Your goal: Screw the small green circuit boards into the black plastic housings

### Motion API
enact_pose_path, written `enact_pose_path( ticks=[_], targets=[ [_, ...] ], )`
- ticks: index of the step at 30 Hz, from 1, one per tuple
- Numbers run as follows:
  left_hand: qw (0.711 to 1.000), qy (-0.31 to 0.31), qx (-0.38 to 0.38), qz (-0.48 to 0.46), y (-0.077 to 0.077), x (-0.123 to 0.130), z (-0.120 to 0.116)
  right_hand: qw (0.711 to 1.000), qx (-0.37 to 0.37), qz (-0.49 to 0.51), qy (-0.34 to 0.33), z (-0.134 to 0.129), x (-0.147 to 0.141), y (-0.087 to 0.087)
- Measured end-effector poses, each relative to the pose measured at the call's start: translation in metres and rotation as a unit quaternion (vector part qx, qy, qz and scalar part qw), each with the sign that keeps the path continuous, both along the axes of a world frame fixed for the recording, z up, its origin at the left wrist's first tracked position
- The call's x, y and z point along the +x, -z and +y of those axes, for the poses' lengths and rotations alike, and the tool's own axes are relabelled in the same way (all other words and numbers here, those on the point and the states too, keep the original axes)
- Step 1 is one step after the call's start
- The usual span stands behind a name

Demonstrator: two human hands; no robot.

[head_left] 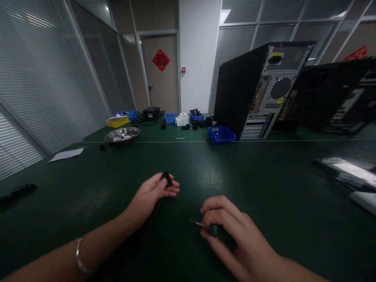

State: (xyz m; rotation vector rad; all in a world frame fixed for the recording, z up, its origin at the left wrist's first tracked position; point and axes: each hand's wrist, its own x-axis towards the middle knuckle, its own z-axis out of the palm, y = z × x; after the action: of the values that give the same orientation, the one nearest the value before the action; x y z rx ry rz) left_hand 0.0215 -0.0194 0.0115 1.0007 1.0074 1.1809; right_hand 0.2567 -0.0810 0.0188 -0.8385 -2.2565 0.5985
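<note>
My left hand holds a small black part between thumb and fingers, above the green table. What kind of part it is I cannot make out. In my right hand is a screwdriver, its dark green handle gripped by the fingers and its thin metal shaft pointing left. The handle's rear end is hidden in the palm. The two hands are apart, and the screwdriver does not touch the black part.
A black computer tower stands at the back right, beside a blue bin. Further left are a steel bowl, a yellow tray and a white paper. Dark objects lie at the left edge, blurred metal pieces at the right.
</note>
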Motion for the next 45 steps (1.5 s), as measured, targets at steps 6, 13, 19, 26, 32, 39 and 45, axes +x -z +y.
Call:
enact_pose_path(
  ticks=[6, 13, 19, 26, 32, 39, 45],
  targets=[
    [0.983, -0.174, 0.008, -0.052, 0.000, -0.041, 0.042, 0.999, -0.039, 0.028, -0.013, 0.007, 0.002, 0.001],
    [0.975, -0.198, 0.012, -0.096, 0.003, -0.050, 0.045, 0.997, -0.047, 0.048, -0.021, 0.007, 0.002, 0.001],
    [0.988, -0.141, 0.028, -0.048, -0.004, -0.041, 0.034, 0.997, -0.060, 0.050, -0.020, 0.009, 0.002, 0.001],
    [0.991, 0.050, 0.060, 0.113, 0.000, -0.013, 0.002, 0.994, -0.087, 0.044, 0.039, 0.013, 0.002, 0.001],
    [0.921, 0.202, 0.169, 0.287, 0.001, -0.004, -0.021, 0.993, -0.103, 0.052, 0.014, 0.014, 0.002, 0.000],
    [0.896, 0.180, 0.216, 0.343, -0.003, -0.003, -0.020, 0.994, -0.106, 0.029, 0.011, 0.014, 0.002, 0.002],
    [0.908, 0.167, 0.214, 0.318, 0.001, -0.004, -0.020, 0.994, -0.104, 0.015, 0.021, 0.012, 0.002, 0.002]
  ],
)
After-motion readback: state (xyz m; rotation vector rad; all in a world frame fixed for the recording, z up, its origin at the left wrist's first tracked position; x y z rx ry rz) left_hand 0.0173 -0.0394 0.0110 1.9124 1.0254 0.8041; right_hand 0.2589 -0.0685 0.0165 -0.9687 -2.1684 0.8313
